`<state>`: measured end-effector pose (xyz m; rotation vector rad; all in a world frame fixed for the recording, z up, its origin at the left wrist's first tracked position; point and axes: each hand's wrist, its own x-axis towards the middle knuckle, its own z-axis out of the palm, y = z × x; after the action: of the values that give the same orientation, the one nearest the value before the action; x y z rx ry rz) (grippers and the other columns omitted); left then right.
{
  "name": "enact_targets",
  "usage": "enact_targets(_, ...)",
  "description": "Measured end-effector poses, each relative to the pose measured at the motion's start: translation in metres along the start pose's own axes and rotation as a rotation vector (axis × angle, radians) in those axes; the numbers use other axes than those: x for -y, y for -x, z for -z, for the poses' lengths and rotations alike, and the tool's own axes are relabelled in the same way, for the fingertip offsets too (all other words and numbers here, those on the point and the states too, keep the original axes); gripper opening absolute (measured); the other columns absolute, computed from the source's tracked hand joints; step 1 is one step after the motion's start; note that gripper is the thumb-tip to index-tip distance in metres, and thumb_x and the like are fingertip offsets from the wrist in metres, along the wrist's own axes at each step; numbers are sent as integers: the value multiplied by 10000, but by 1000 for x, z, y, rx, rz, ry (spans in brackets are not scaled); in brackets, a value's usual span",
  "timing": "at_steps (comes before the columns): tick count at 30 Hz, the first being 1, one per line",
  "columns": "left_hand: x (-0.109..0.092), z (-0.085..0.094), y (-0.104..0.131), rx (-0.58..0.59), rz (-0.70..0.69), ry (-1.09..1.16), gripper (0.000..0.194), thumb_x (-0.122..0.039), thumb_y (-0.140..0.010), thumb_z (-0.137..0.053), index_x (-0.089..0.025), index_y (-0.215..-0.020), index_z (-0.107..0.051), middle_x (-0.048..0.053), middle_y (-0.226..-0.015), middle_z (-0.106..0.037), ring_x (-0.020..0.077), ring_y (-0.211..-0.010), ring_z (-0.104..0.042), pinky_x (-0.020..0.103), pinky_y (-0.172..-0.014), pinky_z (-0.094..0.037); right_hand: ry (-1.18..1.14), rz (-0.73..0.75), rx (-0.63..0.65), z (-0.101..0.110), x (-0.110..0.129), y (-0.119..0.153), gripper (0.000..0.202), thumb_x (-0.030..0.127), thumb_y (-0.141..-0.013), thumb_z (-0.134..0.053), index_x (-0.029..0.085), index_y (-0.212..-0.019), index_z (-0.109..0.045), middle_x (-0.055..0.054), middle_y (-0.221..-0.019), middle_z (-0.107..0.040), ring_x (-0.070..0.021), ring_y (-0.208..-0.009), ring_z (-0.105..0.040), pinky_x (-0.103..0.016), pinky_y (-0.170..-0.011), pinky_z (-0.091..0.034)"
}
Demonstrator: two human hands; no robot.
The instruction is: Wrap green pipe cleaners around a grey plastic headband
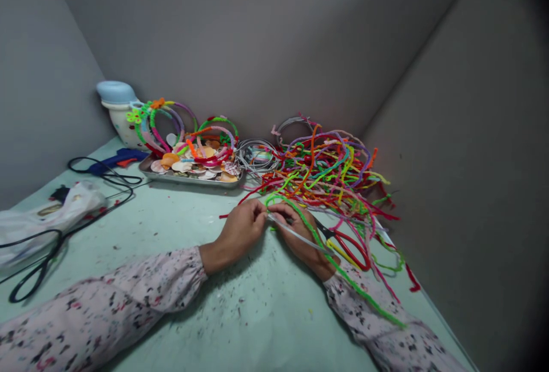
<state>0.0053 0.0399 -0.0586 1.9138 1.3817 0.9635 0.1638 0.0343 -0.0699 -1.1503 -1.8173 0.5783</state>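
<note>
Near the middle of the table, my left hand [242, 229] and my right hand [300, 237] meet at the fingertips. Both are closed, pinching the end of a thin grey strip [300, 237] and a green pipe cleaner [355, 287]. The pipe cleaner loops above the fingers, then runs down across my right hand and sleeve. The grey strip points to the lower right over my right hand. Just behind that hand lie scissors [352, 246] with red and yellow handles, their blades partly hidden.
Colourful pipe cleaners [330, 166] are heaped at the back right beside wire coils [257, 155]. A metal tray [193, 180] holds shells and wrapped hoops. A blue-lidded container [124, 117], blue tool [118, 160], black cable [64, 237] and plastic bag [55, 217] are left.
</note>
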Motion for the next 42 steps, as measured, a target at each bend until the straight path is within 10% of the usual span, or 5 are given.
enact_targets(42, -5, 5, 2, -52, -237, -60, 149, -175, -854, -528, -180, -974, -617, 40, -883, -612, 157, -811, -551, 278, -719, -420, -460, -189, 131, 7, -1, -6, 142, 318, -822, -587, 192, -883, -616, -25, -868, -608, -164, -790, -549, -280, -720, -432)
